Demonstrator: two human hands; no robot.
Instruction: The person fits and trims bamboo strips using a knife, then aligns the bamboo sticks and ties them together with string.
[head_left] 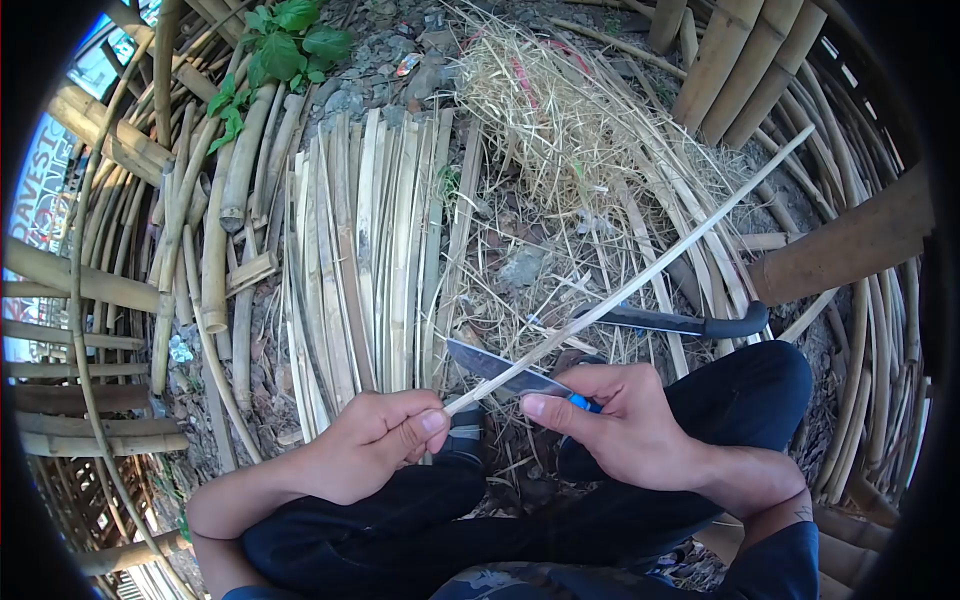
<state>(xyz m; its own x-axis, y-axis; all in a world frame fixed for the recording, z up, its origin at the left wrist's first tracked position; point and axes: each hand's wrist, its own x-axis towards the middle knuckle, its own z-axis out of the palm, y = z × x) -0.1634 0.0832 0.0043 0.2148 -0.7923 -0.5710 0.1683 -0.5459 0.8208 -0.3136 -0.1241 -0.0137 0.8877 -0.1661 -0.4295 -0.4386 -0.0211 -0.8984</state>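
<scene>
My left hand (385,440) is closed around the near end of a long, thin bamboo strip (660,262), which slants up to the right. In my right hand (625,425) is a knife (500,370) with a blue handle, gripped with the thumb along its base. The blade points to the left and crosses the strip just beyond my left fist, touching or nearly touching it. A machete (650,320) with a black handle lies on the ground past my right knee. My fingers hide most of the knife's handle.
Split bamboo slats (365,260) lie side by side ahead on the left. A heap of pale shavings (540,120) covers the ground ahead on the right. Bamboo poles (215,250) lie at the left, and a thick bamboo post (845,245) juts in from the right.
</scene>
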